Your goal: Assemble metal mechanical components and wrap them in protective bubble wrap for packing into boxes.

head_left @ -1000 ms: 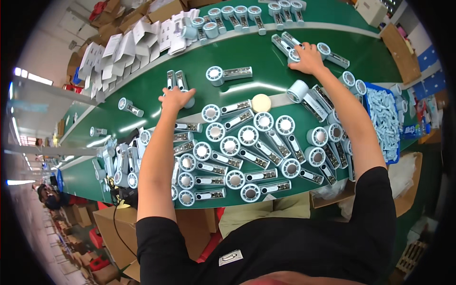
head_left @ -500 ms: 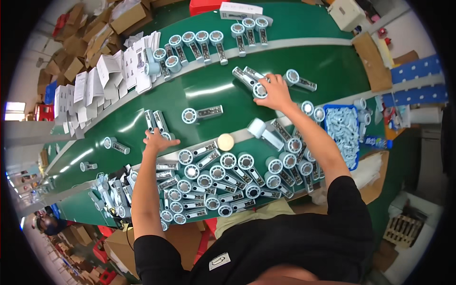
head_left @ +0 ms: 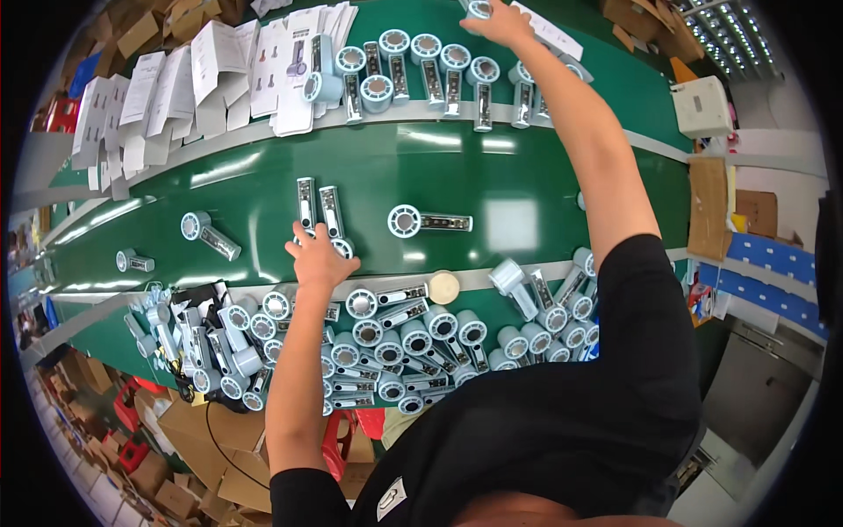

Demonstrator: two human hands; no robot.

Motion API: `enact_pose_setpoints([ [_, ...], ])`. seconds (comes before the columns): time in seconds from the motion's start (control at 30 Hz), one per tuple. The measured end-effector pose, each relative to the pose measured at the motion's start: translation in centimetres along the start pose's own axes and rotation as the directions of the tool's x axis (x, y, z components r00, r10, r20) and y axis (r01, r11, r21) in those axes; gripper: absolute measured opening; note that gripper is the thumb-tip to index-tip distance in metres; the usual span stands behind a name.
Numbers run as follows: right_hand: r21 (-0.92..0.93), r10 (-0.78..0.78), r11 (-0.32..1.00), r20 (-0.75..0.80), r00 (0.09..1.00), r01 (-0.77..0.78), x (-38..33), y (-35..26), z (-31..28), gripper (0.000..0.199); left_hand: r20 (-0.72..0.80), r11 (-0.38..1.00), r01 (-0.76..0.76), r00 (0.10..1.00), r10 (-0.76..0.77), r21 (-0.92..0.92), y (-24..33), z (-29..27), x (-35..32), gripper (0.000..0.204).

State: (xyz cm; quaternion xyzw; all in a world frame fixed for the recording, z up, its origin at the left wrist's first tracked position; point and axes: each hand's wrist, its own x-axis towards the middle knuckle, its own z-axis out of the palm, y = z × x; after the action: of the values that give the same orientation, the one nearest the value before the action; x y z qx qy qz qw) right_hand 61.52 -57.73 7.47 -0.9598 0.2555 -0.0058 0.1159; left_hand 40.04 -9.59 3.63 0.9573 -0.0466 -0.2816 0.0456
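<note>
Small light-blue hand-held fans with round heads and silver handles lie all over a green conveyor belt (head_left: 492, 176). My left hand (head_left: 318, 260) is stretched out with its fingers spread, and the fingertips touch the round ends of a pair of fans (head_left: 318, 209) lying side by side on the belt. My right hand (head_left: 497, 21) reaches far across to the top edge of the picture, at a fan head (head_left: 479, 9) in the far row of fans (head_left: 413, 66). Its fingers are partly cut off by the rim. A single fan (head_left: 428, 222) lies between my arms.
A dense heap of fans (head_left: 395, 338) covers the near side rail. White leaflets and folded cartons (head_left: 202, 79) lie at the far left. A round beige disc (head_left: 443, 287) sits on the near rail. A white box (head_left: 702, 105) and cardboard boxes (head_left: 713, 206) stand at the right.
My right hand has moved from the fans on the belt further out to the far row. My left hand stays at the pair of fans. The view has shifted and come closer.
</note>
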Motion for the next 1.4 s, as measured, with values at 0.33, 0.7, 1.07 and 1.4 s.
enact_pose_setpoints([
  [0.33,-0.039,0.097,0.994,-0.101,0.99,-0.101,0.9,-3.2,4.9,0.083,-0.031,1.0,-0.017,0.999,0.018,0.016,1.6,0.8,0.0,0.071],
  [0.7,0.783,-0.245,0.571,-0.126,0.961,0.248,-32.4,7.5,-4.3,0.023,-0.368,0.888,-0.241,0.925,0.089,-0.391,-1.2,-1.2,-3.9,0.07],
  [1.07,0.738,0.07,0.6,0.337,0.939,-0.31,-53.1,9.6,-5.9,0.016,-0.539,0.928,-0.296,0.755,0.372,0.226,19.8,-23.9,27.8,0.099],
  [1.4,0.678,0.197,0.693,0.149,0.969,-0.245,-46.6,15.7,-7.6,0.017,-0.778,0.856,-0.278,0.362,0.514,0.436,21.5,-15.0,45.1,0.102],
])
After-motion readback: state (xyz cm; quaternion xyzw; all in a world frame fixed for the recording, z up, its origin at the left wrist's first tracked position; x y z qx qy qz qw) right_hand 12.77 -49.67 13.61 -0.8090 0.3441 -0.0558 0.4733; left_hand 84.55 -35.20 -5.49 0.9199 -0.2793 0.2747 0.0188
